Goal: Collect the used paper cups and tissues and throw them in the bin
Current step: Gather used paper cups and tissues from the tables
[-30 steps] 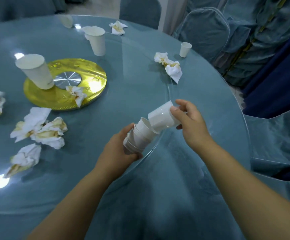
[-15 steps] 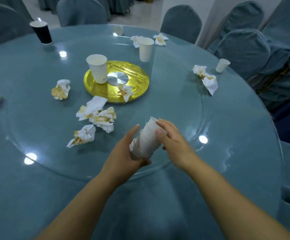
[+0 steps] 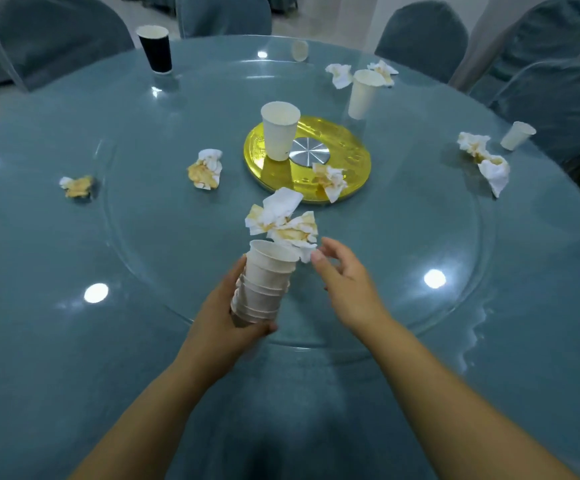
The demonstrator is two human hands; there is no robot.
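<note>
My left hand (image 3: 222, 323) grips a stack of several white paper cups (image 3: 266, 282), tilted a little, above the near part of the round table. My right hand (image 3: 345, 282) hovers just right of the stack with fingers relaxed, holding nothing, its fingertips near a clump of stained tissues (image 3: 283, 223). More cups stand apart: a white cup (image 3: 279, 130) on the gold disc, a taller white cup (image 3: 363, 93) behind it, a small cup (image 3: 517, 135) at the right, a black cup (image 3: 154, 48) far left. Crumpled tissues lie at left (image 3: 206, 169), far left (image 3: 77, 186), on the disc (image 3: 330, 180) and right (image 3: 487, 161).
A gold disc (image 3: 350, 150) sits at the middle of a glass turntable (image 3: 420, 220) on the teal-covered table. More tissues (image 3: 340, 74) and a small cup (image 3: 299, 50) lie at the far edge. Covered chairs (image 3: 423, 36) ring the table. No bin is in view.
My right hand pushed its cup into the stack and has let go, now hovering open beside it. The stack has tipped more upright, and the view has shifted left over the table.
</note>
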